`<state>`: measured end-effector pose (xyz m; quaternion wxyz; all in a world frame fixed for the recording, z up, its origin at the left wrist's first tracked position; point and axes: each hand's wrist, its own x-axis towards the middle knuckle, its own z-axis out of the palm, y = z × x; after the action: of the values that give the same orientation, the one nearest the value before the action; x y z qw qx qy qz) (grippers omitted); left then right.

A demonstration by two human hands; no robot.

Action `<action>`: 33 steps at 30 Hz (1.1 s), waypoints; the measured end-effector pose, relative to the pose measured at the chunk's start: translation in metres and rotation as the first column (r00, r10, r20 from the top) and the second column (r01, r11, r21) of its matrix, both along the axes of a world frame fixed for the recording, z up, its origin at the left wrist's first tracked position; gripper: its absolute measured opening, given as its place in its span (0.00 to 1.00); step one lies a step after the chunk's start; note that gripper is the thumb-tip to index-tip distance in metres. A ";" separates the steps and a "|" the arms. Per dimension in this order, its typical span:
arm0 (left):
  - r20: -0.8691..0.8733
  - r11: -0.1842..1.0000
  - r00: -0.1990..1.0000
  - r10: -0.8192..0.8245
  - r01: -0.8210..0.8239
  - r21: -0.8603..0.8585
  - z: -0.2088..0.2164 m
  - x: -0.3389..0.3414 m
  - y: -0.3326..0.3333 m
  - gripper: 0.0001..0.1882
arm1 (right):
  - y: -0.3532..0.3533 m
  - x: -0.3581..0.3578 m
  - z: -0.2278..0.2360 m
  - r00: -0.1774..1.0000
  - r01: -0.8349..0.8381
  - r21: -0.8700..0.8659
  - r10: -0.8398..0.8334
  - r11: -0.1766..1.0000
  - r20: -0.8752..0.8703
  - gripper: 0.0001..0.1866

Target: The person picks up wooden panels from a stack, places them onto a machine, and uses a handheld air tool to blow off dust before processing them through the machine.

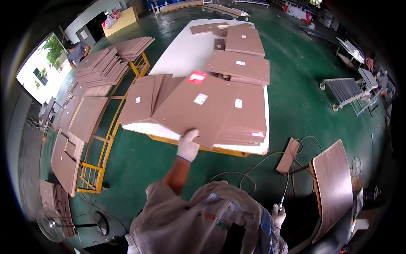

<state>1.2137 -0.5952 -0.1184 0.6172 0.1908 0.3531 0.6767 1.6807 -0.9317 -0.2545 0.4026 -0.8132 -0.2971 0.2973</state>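
Item 1: panel (190, 108), brown, flat, 1 pc., w/ red label (197, 77) at far edge + white label (200, 99) mid-face. Loc.: near end of white-topped counter (179, 48), lying over part of near-R. stack (245, 115) and reaching twd. leaning panels (139, 95) on L. Whether far edge is raised: can't tell.

Item 2: L. hand (188, 146), gloved, closed on panel's near edge; underside grip hidden.

Item 3: R. hand (278, 216), gloved, low at near R., well apart fr. counter, closed round slim metal tool (282, 200). Hose (246, 174) lies in loops on floor (292, 101) close by.

Handling notes (judgement): one-hand hold at edge lets a wide panel sag or twist, so keep grip firm, wrist level. Lift clear rather than drag, else faces may scuff. Watch corners vs. neighbouring pcs. Keep tool tip off panel face; keep hose clear of feet.
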 end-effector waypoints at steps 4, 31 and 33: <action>0.019 0.965 0.965 0.262 -0.262 -0.012 -0.032 -0.120 0.047 0.16 | 0.067 -0.058 -0.007 0.989 -0.126 0.046 0.129 0.991 -0.067 0.27; -0.963 0.966 -0.259 -0.077 0.218 -0.136 -0.122 0.048 0.188 0.61 | 0.403 -0.087 0.090 0.958 -0.261 -0.030 0.262 0.965 0.113 0.15; -0.953 0.968 -0.290 -0.087 0.203 -0.150 -0.119 0.049 0.177 0.60 | 0.437 -0.091 0.082 0.970 -0.244 0.009 0.244 0.970 -0.014 0.13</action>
<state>1.2624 -0.4184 -0.2373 0.1620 0.7162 0.6521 0.1888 1.5895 -0.4944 -0.1721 0.3680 -0.7669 -0.3929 0.3493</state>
